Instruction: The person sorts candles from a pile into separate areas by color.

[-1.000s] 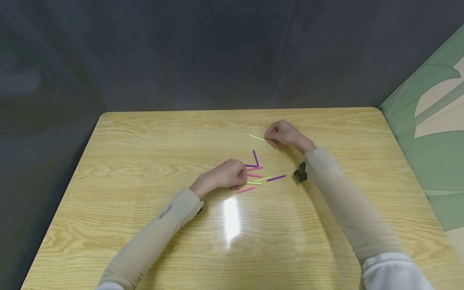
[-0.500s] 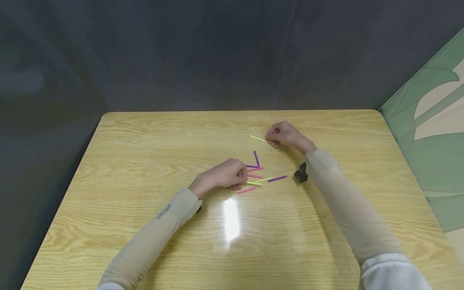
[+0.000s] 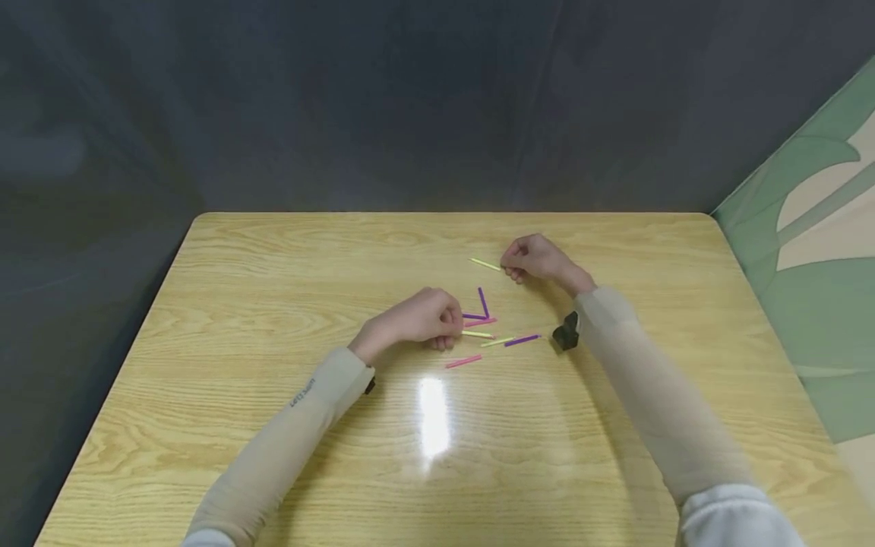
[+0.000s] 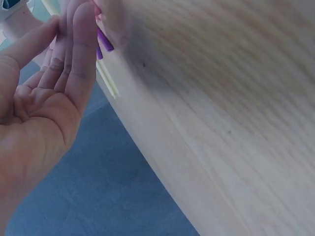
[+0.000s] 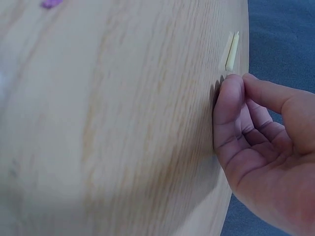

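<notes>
My left hand (image 3: 422,315) pinches the end of a yellow stick (image 3: 477,334) between thumb and fingers, close over the group of sticks. In the left wrist view the fingers (image 4: 81,54) reach out long against the thumb. Farther back, my right hand (image 3: 536,257) pinches one end of another yellow stick (image 3: 485,264), which points left and lies along the table. That same yellow stick (image 5: 233,51) shows beyond the fingertips in the right wrist view. Two purple sticks form a corner, one of them (image 3: 483,302) pointing away; a pink stick (image 3: 481,323) lies just below it.
A purple stick (image 3: 522,340) and a yellow stick (image 3: 497,342) lie to the right of the left hand, with a pink stick (image 3: 463,362) nearer. The wooden table (image 3: 273,266) ends at a dark curtain (image 3: 437,106). A black wrist camera (image 3: 566,332) hangs under the right wrist.
My left hand has lifted slightly away from me, carrying the yellow stick up over the pink one beside it. The right hand keeps its pinch in nearly the same place.
</notes>
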Available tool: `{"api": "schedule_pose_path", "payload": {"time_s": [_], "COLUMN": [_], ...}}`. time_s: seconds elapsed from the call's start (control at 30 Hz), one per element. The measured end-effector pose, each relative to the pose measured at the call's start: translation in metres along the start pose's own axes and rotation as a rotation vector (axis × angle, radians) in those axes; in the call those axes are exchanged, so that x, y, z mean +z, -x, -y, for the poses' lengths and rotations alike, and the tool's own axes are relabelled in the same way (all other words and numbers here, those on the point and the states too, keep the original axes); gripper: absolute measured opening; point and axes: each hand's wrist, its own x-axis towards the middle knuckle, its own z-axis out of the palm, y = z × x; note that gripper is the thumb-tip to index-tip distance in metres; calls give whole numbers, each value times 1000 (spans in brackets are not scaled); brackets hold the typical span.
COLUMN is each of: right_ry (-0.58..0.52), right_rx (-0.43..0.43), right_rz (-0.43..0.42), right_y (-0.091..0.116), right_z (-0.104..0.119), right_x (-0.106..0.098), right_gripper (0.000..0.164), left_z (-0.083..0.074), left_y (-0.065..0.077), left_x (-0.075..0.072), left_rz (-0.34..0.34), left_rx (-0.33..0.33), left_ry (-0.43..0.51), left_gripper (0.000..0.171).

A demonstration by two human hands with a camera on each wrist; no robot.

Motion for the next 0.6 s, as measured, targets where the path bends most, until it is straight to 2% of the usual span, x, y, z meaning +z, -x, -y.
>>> {"api": "schedule_pose_path", "payload": {"time_s": [0.23,0.47,0.6], "right_ry": [9,1,-11], "right_rx": [12,21,13], "right_rz": [-13,-26,-27], "right_y": [4,6,7], "right_z": [-10,-10,-8], "right_x": [-3,-4,-3], "right_gripper": [19,19,20], "left_z": [-1,0,0], "left_y": [-8,-10,-11], "left_x": [2,-4,-9], "left_rz": [7,-39,-58], "left_rx": [7,32,29], "left_ry": [9,-39,-32], "left_gripper": [8,9,9]}}
